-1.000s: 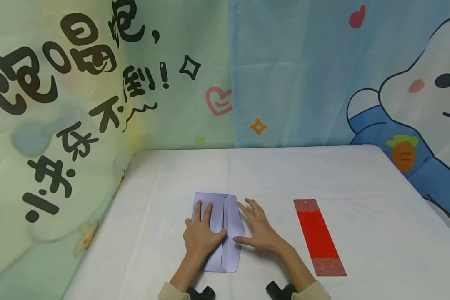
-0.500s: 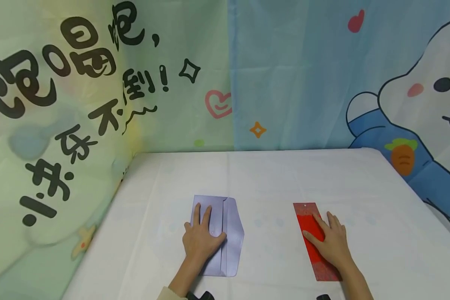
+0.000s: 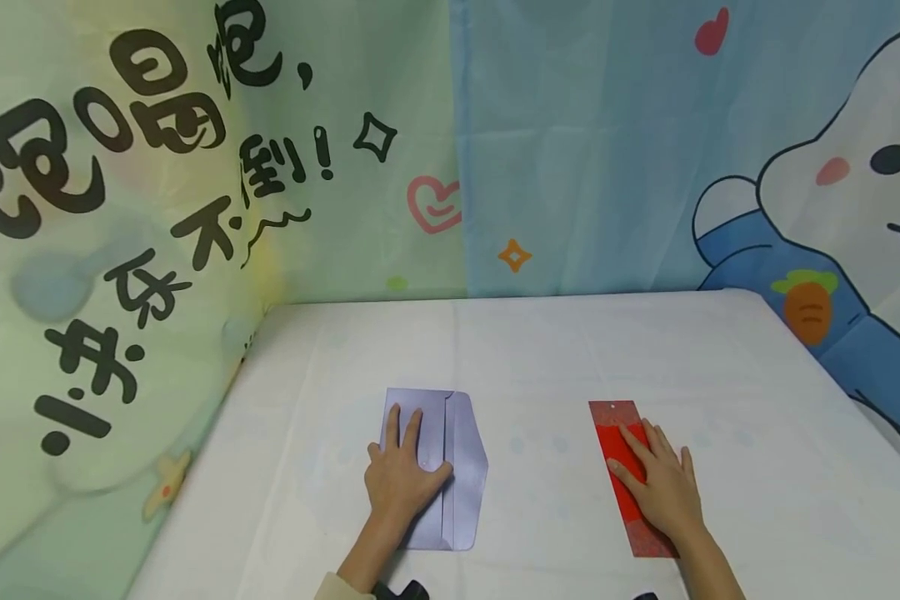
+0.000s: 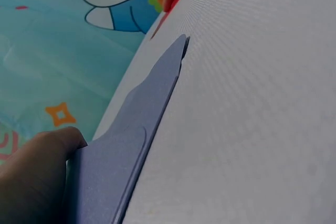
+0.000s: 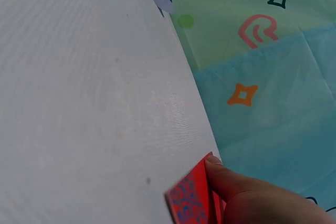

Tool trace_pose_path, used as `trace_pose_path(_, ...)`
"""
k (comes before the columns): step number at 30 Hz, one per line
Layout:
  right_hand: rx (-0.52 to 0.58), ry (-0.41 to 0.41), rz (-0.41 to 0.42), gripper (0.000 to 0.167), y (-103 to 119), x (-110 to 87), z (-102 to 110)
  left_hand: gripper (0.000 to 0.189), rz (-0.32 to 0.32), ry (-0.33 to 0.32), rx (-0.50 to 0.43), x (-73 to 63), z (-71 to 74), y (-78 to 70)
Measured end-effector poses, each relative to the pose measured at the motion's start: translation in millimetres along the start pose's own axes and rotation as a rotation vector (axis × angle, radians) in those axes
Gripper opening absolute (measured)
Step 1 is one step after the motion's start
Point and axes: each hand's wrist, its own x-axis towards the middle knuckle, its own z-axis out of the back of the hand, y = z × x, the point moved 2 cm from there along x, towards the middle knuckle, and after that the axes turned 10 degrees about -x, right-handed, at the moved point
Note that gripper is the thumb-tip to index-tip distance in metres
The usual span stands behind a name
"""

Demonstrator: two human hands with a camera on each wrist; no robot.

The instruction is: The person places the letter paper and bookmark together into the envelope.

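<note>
Head view, from where I stand beside the person, has a cream sleeve (image 3: 341, 588) and a black wrist piece (image 3: 401, 591) nearest, just short of the lavender envelope (image 3: 437, 433). The left hand (image 3: 401, 479) lies over the envelope's left panel, fingers spread and pointing away from the body, thumb out towards the long seam. Its grip is slack: straight fingers rest on the paper rather than curl round it. The envelope lies on the worktop (image 3: 540, 500), its flap folded out to the right side. Up close, the left wrist view puts the thumb at the envelope's edge.

Well to the right of the envelope, across white-covered worktop, a red strip (image 3: 615, 446) lies at a slant, with a patterned band at each end. The right hand (image 3: 667, 492) rests over it, index finger on the red surface, thumb at the long edge facing the envelope; the right wrist view shows that thumb against the red paper. Whether this grip is closed on the strip, I can't tell.

Farther off, past the envelope, hangs a printed backdrop (image 3: 547, 125): black lettering (image 3: 72, 417) to the envelope's left, a small orange star (image 3: 504, 255) behind it, and, far to its right, a white cartoon animal (image 3: 862, 158) with a carrot (image 3: 807, 312) on its blue top.
</note>
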Motion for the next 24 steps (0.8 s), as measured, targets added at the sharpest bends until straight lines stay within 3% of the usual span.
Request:
trace_pose_path(6,0.090,-0.084,0.003,0.058,2.7,4.3,0.1,0.084,-0.016,-0.021,0.004,1.5,2.8,-0.3)
trace_pose_path(10,0.194,-0.107,-0.059,0.056,4.5,5.3,2.7,0.084,-0.013,-0.016,0.007,1.5,2.5,0.4)
trace_pose_path(19,0.258,0.047,-0.290,0.050,-1.0,-0.1,10.8,0.084,-0.019,-0.003,0.017,-0.2,0.6,-0.9)
trace_pose_path(24,0.454,0.120,-0.463,0.052,0.2,1.1,14.2,0.084,-0.010,0.001,0.014,-0.6,0.7,-2.2)
